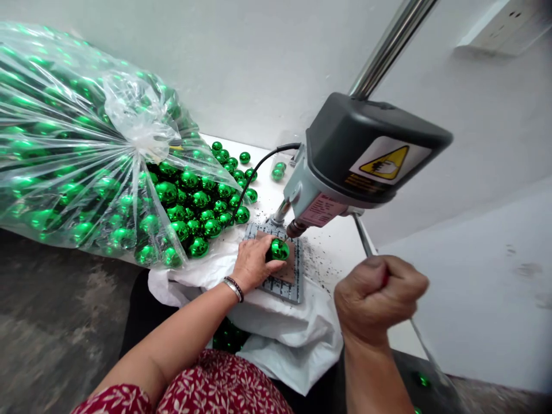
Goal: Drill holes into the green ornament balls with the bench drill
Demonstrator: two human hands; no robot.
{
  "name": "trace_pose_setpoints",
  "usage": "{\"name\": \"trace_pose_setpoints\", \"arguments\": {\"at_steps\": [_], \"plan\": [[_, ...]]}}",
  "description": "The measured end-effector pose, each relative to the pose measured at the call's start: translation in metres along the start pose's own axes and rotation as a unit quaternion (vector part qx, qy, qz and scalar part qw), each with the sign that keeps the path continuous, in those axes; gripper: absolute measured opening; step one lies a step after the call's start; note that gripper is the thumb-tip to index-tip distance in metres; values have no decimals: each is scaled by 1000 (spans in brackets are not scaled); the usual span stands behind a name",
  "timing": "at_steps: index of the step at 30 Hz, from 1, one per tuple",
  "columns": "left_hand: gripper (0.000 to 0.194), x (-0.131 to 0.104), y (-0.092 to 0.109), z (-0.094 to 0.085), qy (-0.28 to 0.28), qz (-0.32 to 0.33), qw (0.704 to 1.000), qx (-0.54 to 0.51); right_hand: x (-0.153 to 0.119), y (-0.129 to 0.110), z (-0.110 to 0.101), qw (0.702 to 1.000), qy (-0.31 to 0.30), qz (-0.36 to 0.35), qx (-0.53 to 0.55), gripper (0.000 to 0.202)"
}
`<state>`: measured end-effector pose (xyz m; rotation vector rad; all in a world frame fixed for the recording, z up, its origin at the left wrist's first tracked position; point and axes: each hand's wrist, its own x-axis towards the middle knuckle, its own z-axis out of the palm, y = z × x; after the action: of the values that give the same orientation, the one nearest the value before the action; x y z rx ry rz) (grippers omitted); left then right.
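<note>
My left hand (256, 261) is closed around a shiny green ball ornament (280, 249), holding it over a brown board (288, 275) on the drill press base (267, 287). The drill chuck (296, 228) points down at the ball; whether the bit touches it I cannot tell. Wrapped in a fist, my right hand (379, 296) grips the end of the drill press lever (364, 234), with a bit of red showing between the fingers. The dark grey motor housing (375, 144) carries a yellow hand-warning label.
A large clear plastic bag (86, 132) full of green balls lies at the left. Many loose balls (200, 199) spread from it across the white table (321, 253), which has dark shavings on it. White cloth-like sheeting (284, 333) drapes over the front. A black cord (259, 167) runs behind the base.
</note>
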<state>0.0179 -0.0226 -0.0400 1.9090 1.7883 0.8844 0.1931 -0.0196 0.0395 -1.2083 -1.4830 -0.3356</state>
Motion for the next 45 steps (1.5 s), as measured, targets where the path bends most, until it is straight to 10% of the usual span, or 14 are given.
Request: {"name": "trace_pose_setpoints", "arguments": {"at_steps": [4,12,20,27,34,40,45], "plan": [[51,1,-1,1,2,-6,1000,-2,45,-16,2,997,75,-5,-21,17],[44,-17,-1,-10,22,14,996,-81,112,-45,2,995,-20,97,-29,23],[59,-76,-17,-66,-188,151,970,-38,102,-46,4,994,-14,105,-2,23],[38,-41,-39,-96,83,-32,984,155,99,-28,10,996,-16,85,-2,26],[44,-5,-46,-109,5,-119,935,335,95,-24,10,998,1,62,19,27],[59,-18,-31,-113,59,-116,991,-32,94,-37,6,998,5,60,35,26],[52,-22,-24,-83,-54,-191,843,-500,95,-44,3,996,8,62,62,24]]}}
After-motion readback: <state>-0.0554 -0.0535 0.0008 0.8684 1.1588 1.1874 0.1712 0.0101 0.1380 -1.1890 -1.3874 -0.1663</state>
